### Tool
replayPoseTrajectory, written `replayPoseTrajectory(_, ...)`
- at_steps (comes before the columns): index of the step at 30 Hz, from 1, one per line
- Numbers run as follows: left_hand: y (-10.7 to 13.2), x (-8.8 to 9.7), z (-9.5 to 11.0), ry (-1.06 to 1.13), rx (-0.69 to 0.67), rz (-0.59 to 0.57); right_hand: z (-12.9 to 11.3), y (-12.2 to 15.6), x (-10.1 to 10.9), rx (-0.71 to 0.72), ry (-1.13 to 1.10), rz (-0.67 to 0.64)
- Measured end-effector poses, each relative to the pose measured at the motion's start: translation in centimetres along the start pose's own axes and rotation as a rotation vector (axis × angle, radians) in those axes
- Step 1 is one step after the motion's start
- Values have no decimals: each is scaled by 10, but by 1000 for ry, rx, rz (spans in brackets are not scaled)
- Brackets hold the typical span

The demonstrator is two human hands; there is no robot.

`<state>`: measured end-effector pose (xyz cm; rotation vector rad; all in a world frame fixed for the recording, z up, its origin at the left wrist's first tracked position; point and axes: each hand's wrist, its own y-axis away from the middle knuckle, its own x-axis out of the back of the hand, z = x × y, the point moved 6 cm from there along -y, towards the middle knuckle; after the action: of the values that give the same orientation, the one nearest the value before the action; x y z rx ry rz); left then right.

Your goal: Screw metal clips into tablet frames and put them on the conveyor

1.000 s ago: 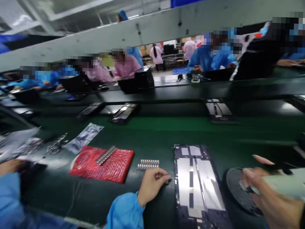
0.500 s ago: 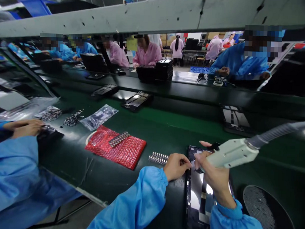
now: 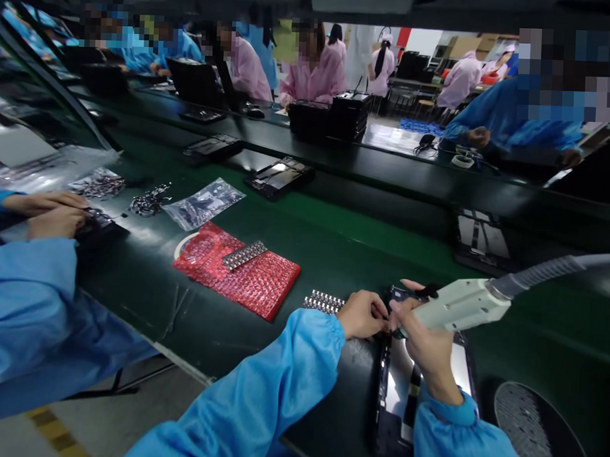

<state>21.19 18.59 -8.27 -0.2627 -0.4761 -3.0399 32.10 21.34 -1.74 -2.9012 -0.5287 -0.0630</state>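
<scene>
My left hand [image 3: 364,315] is closed in a pinch at the upper left edge of an opened tablet-like device [image 3: 405,365]; whatever lies between the fingertips is too small to tell. Over the same device, my right hand [image 3: 428,343] curls around the narrow end of a pale green handheld tool [image 3: 465,305] with a ribbed grey hose. A dark tip shows by its fingers, close to my left fingertips. Beside my left hand lies a sheet of small components [image 3: 323,301], partly hidden by that hand. The device shows a dark frame and shiny silver panels.
A red bubble-wrap pouch [image 3: 243,273] bears a component strip [image 3: 245,255]. Behind are a clear bag [image 3: 204,204] and a cable pile [image 3: 150,199]. A round dark dish [image 3: 541,430] sits at right. Further devices [image 3: 279,175] lie beyond. A co-worker's hands [image 3: 55,213] work at left.
The camera view has tilted down and shifted a little. My left fingertips are now nearer to my right fingers over the device's upper left corner. The tool stays with my right hand.
</scene>
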Motion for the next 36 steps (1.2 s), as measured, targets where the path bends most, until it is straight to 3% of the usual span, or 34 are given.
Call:
replayPoseTrajectory(8,1,-4,1,-37,6,-1,-8,1,-4,68,92,16)
replayPoseTrajectory(11,3,4,7,-83,-11,-29,-8,4,-5,82,140,21)
replayPoseTrajectory(14,14,41,17,-189,-47,25,-4,6,-6,79,162,37)
replayPoseTrajectory(18,41,111,24,-515,-61,246,-6,6,-9,89,139,66)
replayPoseTrajectory(21,58,135,18,-705,-21,329,-16,6,0,90,34,104)
replayPoseTrajectory(26,61,130,4,-798,-5,335,-37,16,56,144,-26,183)
replayPoseTrajectory(29,56,131,-4,-615,15,293,-40,34,106,127,-5,289)
replayPoseTrajectory(33,51,131,-9,-286,52,190,-28,66,157,104,-55,447)
replayPoseTrajectory(36,53,130,-8,-352,40,175,-10,85,172,91,-43,536)
